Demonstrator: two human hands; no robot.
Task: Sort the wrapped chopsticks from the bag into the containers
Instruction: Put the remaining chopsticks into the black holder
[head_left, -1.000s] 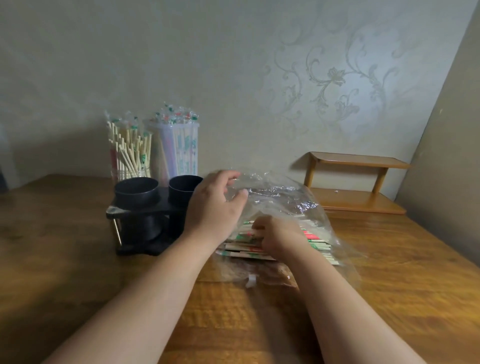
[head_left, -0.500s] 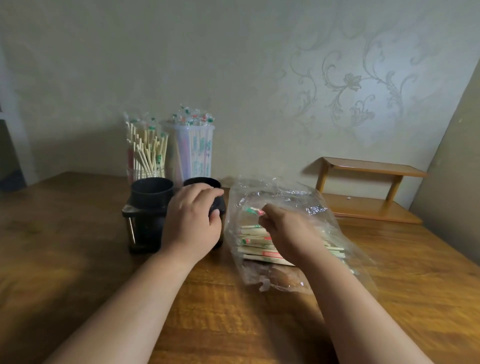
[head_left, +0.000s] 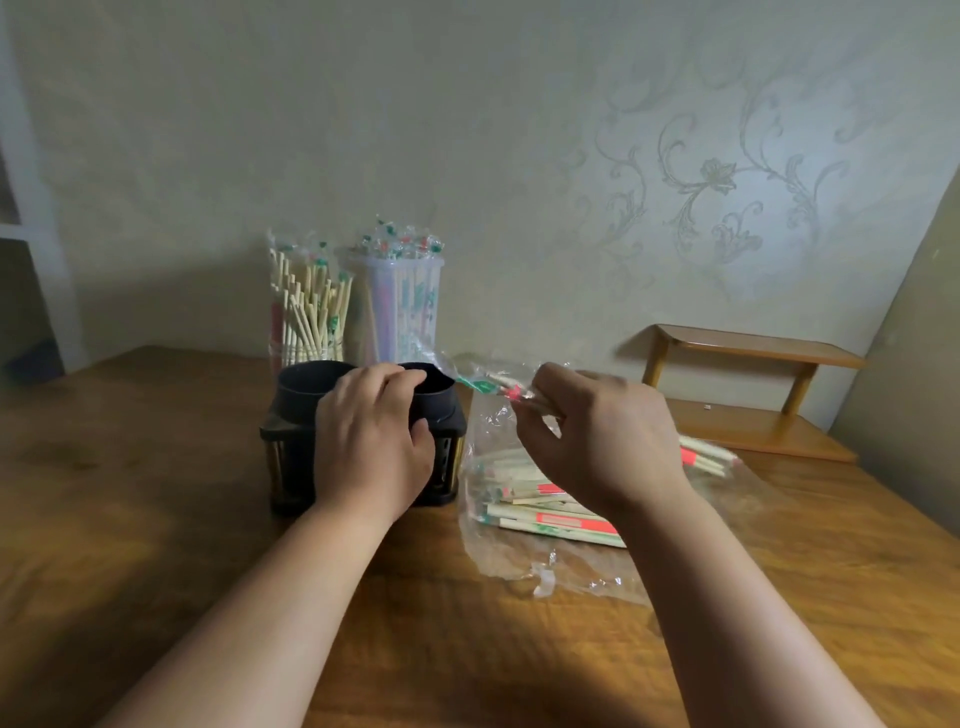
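Note:
A clear plastic bag lies on the wooden table with several wrapped chopsticks inside, marked red or green. My right hand is raised above the bag and pinches a few wrapped chopsticks whose tips point left toward the black holder. The black two-cup holder stands left of the bag. My left hand rests over its front, fingers on the rim of the right cup.
Behind the holder stand a clear jar of chopsticks and a translucent tub of wrapped chopsticks, close to the wall. A small wooden two-tier shelf sits at the back right. The table extends left and toward me.
My right hand lifted out of the bag with a few wrapped chopsticks and moved up and left. My left hand left the bag and settled on the black holder.

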